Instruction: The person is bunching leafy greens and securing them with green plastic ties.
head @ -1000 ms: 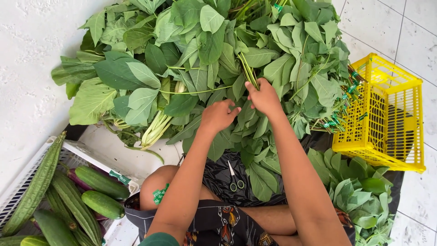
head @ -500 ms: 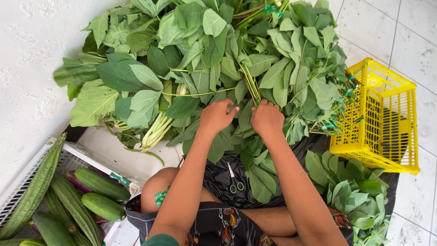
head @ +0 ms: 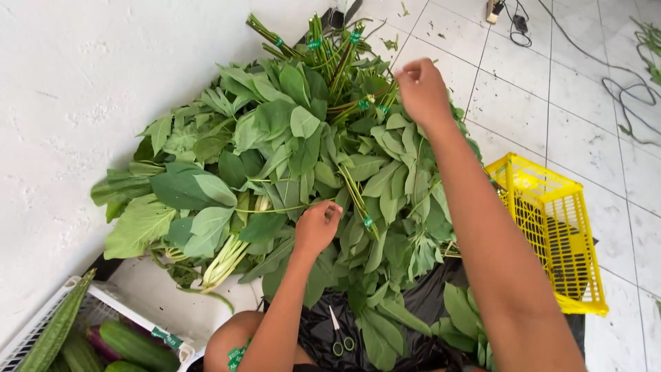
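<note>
A big pile of leafy greens (head: 275,158) lies on the floor against a white wall, with tied stem bundles (head: 330,52) sticking out at its far end. My left hand (head: 315,229) rests at the near side of the pile, its fingers curled on a thin green stem. Beside it lies a bundle with a green tie (head: 368,221). My right hand (head: 421,89) is stretched out over the far stem bundles, its fingers pinched together. I cannot see anything held in it.
A yellow plastic basket (head: 551,234) stands on the tiles at the right. At the lower left, a white crate (head: 103,300) holds cucumbers and a ridged gourd (head: 58,327). Small scissors (head: 339,335) lie on black plastic near my knees. Cables (head: 620,89) trail across the far floor.
My right hand has left the near leaves and reached far forward over the stem ends. My left hand has stayed in the leaves. The camera has tilted up and shows more floor.
</note>
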